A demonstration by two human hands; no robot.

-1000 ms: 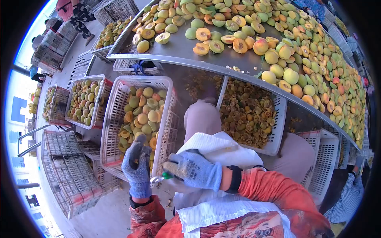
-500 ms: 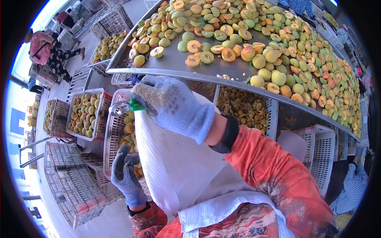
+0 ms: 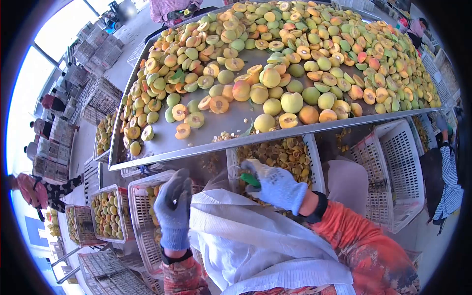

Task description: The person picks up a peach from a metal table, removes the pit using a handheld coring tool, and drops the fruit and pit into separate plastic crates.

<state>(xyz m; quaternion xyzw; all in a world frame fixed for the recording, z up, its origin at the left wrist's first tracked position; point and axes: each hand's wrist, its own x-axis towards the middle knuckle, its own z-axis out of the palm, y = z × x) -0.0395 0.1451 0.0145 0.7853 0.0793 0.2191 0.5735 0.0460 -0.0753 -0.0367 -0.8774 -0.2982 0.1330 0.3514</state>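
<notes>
My right hand (image 3: 278,184), in a blue-grey knit glove, is closed around the green handle (image 3: 250,180) of a small tool. Its thin curved metal end (image 3: 234,167) points left over a crate of fruit scraps (image 3: 282,155). My left hand (image 3: 173,211), gloved alike, is raised below the table's front edge. Its fingers point up, loosely bent, with a small gap beside the thumb and nothing seen in it. Beyond both hands, whole and halved apricots (image 3: 292,102) lie heaped on a metal table (image 3: 162,132). A pale striped apron (image 3: 246,226) covers my lap.
A crate partly filled with fruit (image 3: 140,216) stands beside my left hand. Further left is a crate of whole fruit (image 3: 109,214). White crates (image 3: 393,167) stand at the right. People work around the table, one in a pink top (image 3: 172,10) at its far side.
My right hand has moved right and down with the green-handled tool, away from the table's edge. My left hand has risen. The view has shifted, showing more of the table.
</notes>
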